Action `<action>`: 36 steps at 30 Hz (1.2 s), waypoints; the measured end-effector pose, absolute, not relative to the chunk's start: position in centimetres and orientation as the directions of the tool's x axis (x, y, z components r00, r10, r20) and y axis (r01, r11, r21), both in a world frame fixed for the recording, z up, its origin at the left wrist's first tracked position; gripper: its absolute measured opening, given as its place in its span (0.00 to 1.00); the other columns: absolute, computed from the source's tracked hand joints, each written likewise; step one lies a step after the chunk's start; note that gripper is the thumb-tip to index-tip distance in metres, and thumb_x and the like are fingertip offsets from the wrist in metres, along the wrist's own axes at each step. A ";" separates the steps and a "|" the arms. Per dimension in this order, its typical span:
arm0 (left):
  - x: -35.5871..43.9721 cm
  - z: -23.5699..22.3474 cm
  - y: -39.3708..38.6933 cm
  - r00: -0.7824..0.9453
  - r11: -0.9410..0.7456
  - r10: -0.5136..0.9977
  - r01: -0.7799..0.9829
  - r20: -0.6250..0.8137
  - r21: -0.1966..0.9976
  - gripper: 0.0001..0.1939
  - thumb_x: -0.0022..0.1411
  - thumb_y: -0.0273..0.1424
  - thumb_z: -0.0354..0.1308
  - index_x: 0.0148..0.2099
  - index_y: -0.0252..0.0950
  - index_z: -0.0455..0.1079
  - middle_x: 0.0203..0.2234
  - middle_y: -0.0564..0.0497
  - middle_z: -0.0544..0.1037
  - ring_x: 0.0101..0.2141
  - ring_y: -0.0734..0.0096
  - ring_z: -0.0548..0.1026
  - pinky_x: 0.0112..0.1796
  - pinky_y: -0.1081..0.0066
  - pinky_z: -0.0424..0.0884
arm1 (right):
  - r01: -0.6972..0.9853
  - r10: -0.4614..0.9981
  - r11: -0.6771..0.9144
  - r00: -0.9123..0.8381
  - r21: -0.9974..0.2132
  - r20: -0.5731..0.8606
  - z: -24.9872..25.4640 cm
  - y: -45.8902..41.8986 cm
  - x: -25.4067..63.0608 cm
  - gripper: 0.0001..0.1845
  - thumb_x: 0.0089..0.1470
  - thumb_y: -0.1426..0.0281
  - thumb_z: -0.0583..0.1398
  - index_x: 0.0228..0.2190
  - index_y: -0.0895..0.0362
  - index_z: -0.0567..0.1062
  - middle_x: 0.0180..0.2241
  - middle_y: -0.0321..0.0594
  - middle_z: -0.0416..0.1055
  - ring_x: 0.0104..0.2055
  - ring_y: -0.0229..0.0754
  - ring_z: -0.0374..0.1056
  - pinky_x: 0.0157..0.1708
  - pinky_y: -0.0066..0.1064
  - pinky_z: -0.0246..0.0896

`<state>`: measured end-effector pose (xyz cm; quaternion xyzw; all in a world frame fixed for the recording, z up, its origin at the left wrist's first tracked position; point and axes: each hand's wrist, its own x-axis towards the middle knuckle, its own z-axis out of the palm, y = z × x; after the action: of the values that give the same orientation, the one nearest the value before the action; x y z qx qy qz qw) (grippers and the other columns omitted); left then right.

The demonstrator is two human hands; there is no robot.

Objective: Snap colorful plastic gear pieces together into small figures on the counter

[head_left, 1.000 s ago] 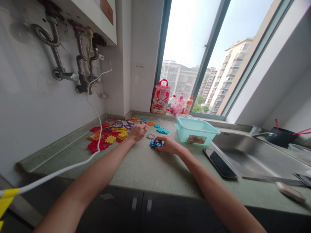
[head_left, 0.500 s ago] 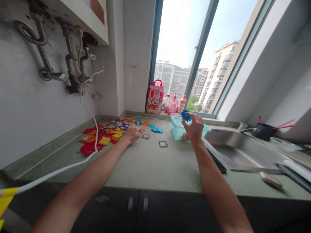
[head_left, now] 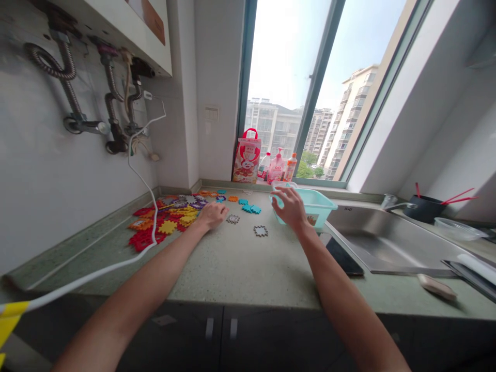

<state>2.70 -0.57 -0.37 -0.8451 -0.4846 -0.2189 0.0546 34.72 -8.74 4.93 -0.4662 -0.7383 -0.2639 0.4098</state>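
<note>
My left hand (head_left: 213, 215) rests on the counter with its fingers curled at the right edge of a pile of gear-shaped plastic pieces (head_left: 168, 226) in red, yellow, orange and purple. Whatever lies under its fingers is hidden. My right hand (head_left: 291, 207) holds nothing; its fingers are spread in front of the left part of a mint-green plastic bin (head_left: 325, 205). The bin's inside is mostly out of sight. Between my hands lie turquoise gear pieces (head_left: 251, 208), a grey gear piece (head_left: 233, 219) and another grey-edged gear piece (head_left: 261, 231).
A dark flat tablet-like slab (head_left: 343, 256) lies between the bin and the steel sink (head_left: 387, 243). White cable (head_left: 96, 274) crosses the counter at left. A pink bag (head_left: 247, 160) and bottles (head_left: 276, 165) stand by the window. A soap-like bar (head_left: 437, 287) sits at front right.
The dark blue gear pieces have left my right hand and are no longer visible. That hand has opened and moved left and down. My left hand stays by the pile, fingers more curled.
</note>
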 end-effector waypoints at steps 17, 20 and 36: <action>3.3 0.7 -1.5 0.412 -0.442 0.839 0.897 0.355 0.002 0.12 0.64 0.32 0.55 0.29 0.38 0.76 0.34 0.45 0.83 0.37 0.59 0.79 0.38 0.67 0.69 | 0.887 0.946 0.309 -0.323 -0.343 0.019 2.4 -8.6 31.5 0.20 0.64 0.55 0.63 0.29 0.57 0.81 0.23 0.38 0.77 0.26 0.39 0.72 0.28 0.27 0.57; 1.9 1.9 -1.1 0.376 -0.405 0.845 0.914 0.380 -0.004 0.12 0.63 0.32 0.55 0.29 0.38 0.76 0.33 0.44 0.82 0.37 0.57 0.79 0.40 0.64 0.70 | 0.843 0.917 0.397 -0.379 -0.362 0.122 1.2 -7.9 30.9 0.17 0.63 0.57 0.64 0.32 0.57 0.83 0.29 0.40 0.80 0.30 0.40 0.73 0.29 0.28 0.58; -1.5 1.8 0.1 0.345 -0.402 0.813 0.916 0.469 0.022 0.17 0.68 0.30 0.51 0.55 0.44 0.73 0.53 0.47 0.80 0.53 0.55 0.75 0.56 0.56 0.64 | 0.762 0.870 0.460 -0.285 -0.455 0.402 -3.0 -5.4 30.3 0.23 0.60 0.72 0.63 0.57 0.58 0.77 0.53 0.49 0.77 0.43 0.46 0.77 0.54 0.38 0.69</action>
<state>-1.51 0.11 1.76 -0.8108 -0.5329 -0.2081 0.1235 30.35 -5.45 -2.96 -0.5121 -0.7969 0.0875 0.3083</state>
